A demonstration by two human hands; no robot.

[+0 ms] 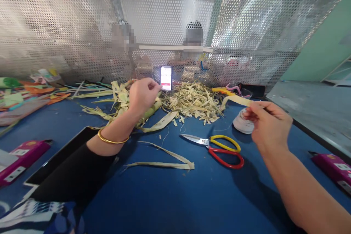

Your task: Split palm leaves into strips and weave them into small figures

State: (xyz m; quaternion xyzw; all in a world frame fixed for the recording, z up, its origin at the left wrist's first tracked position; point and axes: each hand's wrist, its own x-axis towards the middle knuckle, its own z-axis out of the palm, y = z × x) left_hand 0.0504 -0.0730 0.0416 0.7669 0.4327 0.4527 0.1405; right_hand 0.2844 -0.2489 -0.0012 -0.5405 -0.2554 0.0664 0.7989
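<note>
My right hand (270, 120) pinches the end of a pale yellow-green husk strip (237, 99), which stretches left from the fingertips. Just behind that hand stands a white spool of thread (242, 122). With fingers drawn together, my left hand (144, 95) hovers over a heap of green husks (120, 97); its fingertips overlap the lower edge of an upright lit phone (166, 76). Whether they hold or touch anything is unclear. Scissors (203, 141) with one yellow and one red handle lie between my arms, blades pointing left. A narrow folded husk strip (175, 164) rests in front of them.
Shredded husks (196, 100) are piled against a perforated metal screen (170, 11); people sit behind it. A dark flat tablet-like object (65, 157) lies under my left arm. Magenta boxes (24, 159) flank both sides. Coloured strips (41, 97) spread at far left.
</note>
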